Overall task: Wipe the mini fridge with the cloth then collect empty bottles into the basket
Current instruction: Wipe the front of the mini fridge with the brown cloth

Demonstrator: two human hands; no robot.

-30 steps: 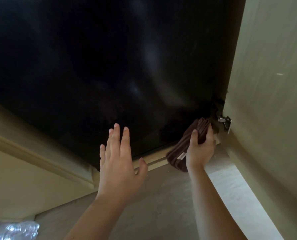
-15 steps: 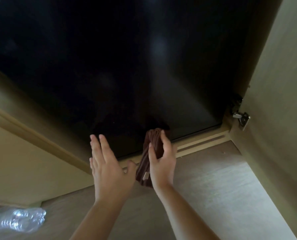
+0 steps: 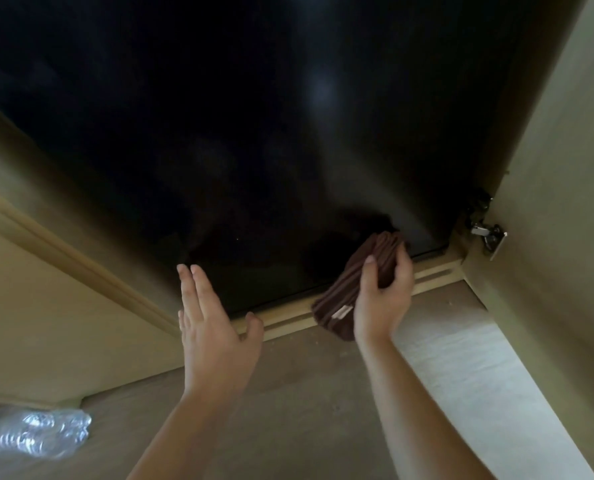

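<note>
The mini fridge's glossy black door (image 3: pixel 254 133) fills the upper view, set inside a beige cabinet. My right hand (image 3: pixel 384 299) grips a folded brown cloth (image 3: pixel 344 299) and presses its upper end against the lower right part of the door. My left hand (image 3: pixel 212 327) hovers flat with fingers spread in front of the door's bottom edge, holding nothing. A crumpled clear plastic bottle (image 3: pixel 32 434) lies on the floor at the lower left. No basket is in view.
The open cabinet door (image 3: pixel 562 168) stands at the right with a metal hinge (image 3: pixel 489 233) near its lower corner. A beige cabinet base strip (image 3: pixel 430 275) runs under the fridge. Beige cabinet panelling (image 3: pixel 46 306) is on the left, wood-look floor (image 3: pixel 306 393) below.
My right hand swept the cloth left along the door's bottom edge, then back right toward the hinge corner. My left hand stayed spread near the bottom edge.
</note>
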